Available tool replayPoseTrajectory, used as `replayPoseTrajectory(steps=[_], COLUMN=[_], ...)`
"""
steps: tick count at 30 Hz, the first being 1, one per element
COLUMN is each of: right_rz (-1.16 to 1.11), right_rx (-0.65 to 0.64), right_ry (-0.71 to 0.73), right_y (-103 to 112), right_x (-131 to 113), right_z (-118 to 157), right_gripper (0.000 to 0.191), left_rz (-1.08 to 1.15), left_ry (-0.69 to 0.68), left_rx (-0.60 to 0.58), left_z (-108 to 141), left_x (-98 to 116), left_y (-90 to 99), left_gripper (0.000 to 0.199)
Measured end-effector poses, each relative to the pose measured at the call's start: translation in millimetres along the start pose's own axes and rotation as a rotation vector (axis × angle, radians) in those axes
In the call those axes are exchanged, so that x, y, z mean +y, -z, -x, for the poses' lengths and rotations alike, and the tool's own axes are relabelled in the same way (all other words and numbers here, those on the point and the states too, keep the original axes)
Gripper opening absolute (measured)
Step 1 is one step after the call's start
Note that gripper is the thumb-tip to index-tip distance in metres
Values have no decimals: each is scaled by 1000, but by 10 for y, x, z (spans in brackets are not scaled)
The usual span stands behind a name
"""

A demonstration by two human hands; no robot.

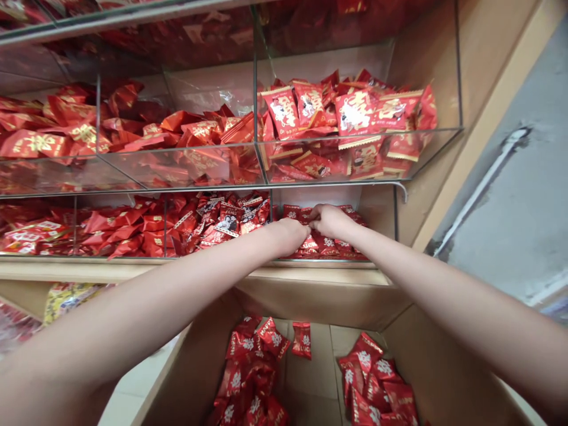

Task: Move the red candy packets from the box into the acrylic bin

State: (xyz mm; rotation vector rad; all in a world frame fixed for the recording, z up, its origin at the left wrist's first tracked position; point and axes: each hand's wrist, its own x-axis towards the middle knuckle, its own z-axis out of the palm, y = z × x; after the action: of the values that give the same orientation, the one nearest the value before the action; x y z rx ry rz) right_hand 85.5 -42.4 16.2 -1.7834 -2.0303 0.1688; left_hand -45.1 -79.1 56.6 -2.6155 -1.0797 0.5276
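Note:
Both my hands reach into the lower right shelf bin, among small red wrapped candies (328, 245) with white and gold print. My left hand (295, 234) is curled at the left side of the bin, its fingertips mostly hidden behind the hand. Close beside it, my right hand (331, 222) has thumb and fingers drawn together over the candies. The fingertips of the two hands nearly meet. Whatever is between them is too small to make out. Below my arms, an open cardboard box (310, 302) holds similar red candies in a left pile (252, 376) and a right pile (377, 381).
Clear dividers split the shelves into compartments of red-wrapped sweets. Larger red packets (355, 112) fill the bin above, behind a clear front panel (355, 154). A metal shelf rail (199, 190) runs just above my hands. One single candy (302, 340) lies on the box floor.

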Motion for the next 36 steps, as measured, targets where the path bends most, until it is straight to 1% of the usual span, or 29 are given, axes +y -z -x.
replayPoseTrajectory(steps=[3,6,8,11,15,18,22,25,28,30,32,34,36], right_rz=[59,110,149,191,203,204,213,211,207,203,195,196,215], right_rx=[-54,-152,-185,-181,-127,-89,-60,-59,-50,-66,-118,-174,-203], right_ry=[62,124,136,134,120,115,118,119,116,123,152,186,201], right_y=[100,157,157,128,84,55,37,86,198,270,306,296,256], right_x=[52,80,80,82,137,178,169,158,187,220,245,251,241], right_z=[96,188,230,255,242,230,227,230,239,249,261,269,266], right_gripper=[20,27,31,31,21,21,21,19,20,20,23,30,33], left_rz=[8,17,18,17,8,14,41,63,66,60,57,58,60], left_ry=[11,7,-2,-9,7,14,14,19,37,48,57,69,80], left_rx=[11,14,8,-1,-43,-84,-132,-146,-122,-105,-94,-81,-65], left_z=[2,-1,-3,4,21,15,-18,-35,-31,-22,-18,-25,-43], left_x=[2,0,0,8,40,61,59,51,60,77,96,109,113], left_y=[-10,-12,-8,13,71,114,146,150,141,134,128,123,114], left_gripper=[48,46,47,50,50,51,50,50,53,52,51,50,49])
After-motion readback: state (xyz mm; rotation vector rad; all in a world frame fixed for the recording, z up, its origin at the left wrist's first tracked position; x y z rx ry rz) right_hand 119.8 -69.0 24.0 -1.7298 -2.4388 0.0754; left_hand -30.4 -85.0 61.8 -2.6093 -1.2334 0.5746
